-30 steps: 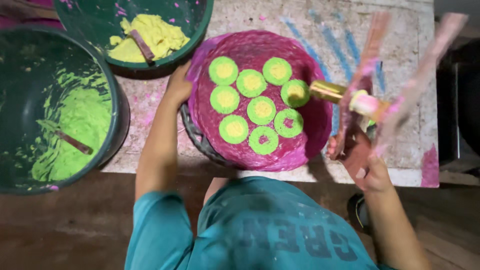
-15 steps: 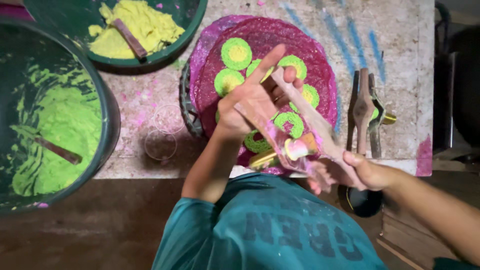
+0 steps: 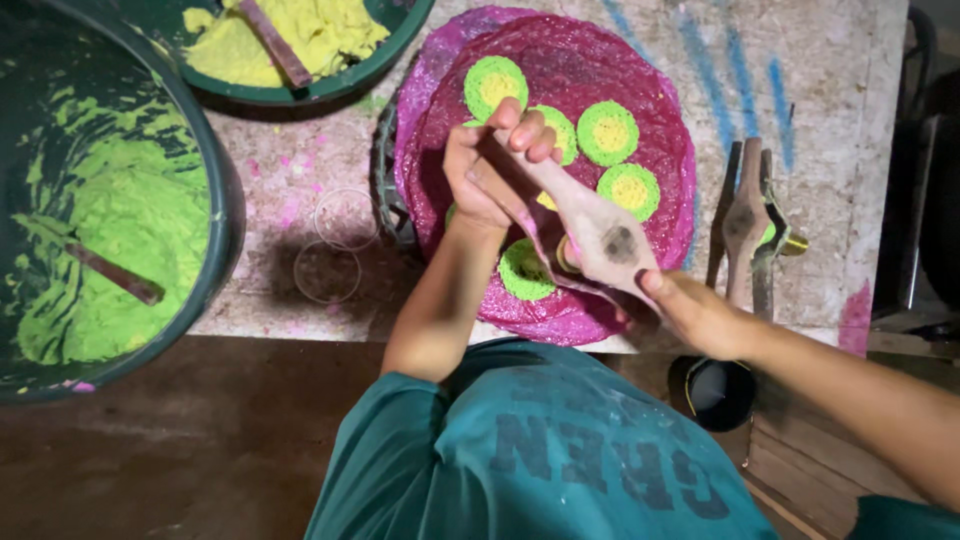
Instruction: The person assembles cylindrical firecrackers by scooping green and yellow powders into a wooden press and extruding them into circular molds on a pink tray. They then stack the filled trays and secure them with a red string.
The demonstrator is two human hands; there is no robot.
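Wooden mould (image 3: pixel 600 235) now shut, both hands gripping.

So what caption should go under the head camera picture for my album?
Both hands, left and right, hold a wooden paddle over a pink tray of green-and-yellow discs.

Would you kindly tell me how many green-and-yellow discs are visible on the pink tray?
5: top, one by the left hand, upper right, right, bottom. The hands and wooden mould may hide more.
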